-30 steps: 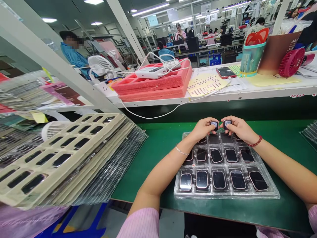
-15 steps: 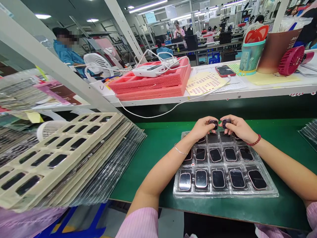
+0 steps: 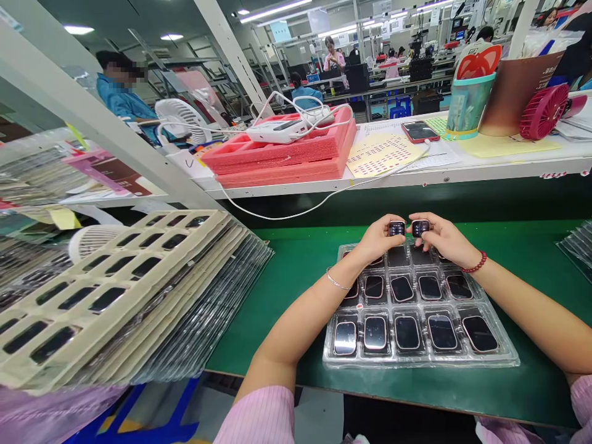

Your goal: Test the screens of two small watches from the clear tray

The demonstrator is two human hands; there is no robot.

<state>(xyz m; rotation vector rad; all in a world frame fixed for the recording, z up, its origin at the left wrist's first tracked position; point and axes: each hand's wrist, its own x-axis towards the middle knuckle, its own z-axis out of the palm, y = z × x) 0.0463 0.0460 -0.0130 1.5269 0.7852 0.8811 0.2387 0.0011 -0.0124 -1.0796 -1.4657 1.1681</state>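
Observation:
My left hand [image 3: 377,239] pinches a small square watch body [image 3: 396,228] above the far edge of a clear plastic tray [image 3: 502,361]. Close beside it, my right hand [image 3: 444,239] grips a second watch body [image 3: 420,227]. Both pieces are held screen up, almost touching each other. The tray lies on the green mat [image 3: 296,277] and holds several watch bodies [image 3: 407,333] in rows of pockets. Two pockets in the far row, under my hands, look vacant.
A slanted stack of beige and clear trays [image 3: 120,290] fills the left. A white shelf [image 3: 416,176] behind the mat carries pink foam trays [image 3: 282,154], a white cable [image 3: 296,213], a phone [image 3: 419,132], a cup [image 3: 469,105] and a pink fan [image 3: 543,114]. Other people work behind.
Both hands stay above the tray's far edge. The two watch bodies have been turned in my fingers, from code stickers showing to their screens showing.

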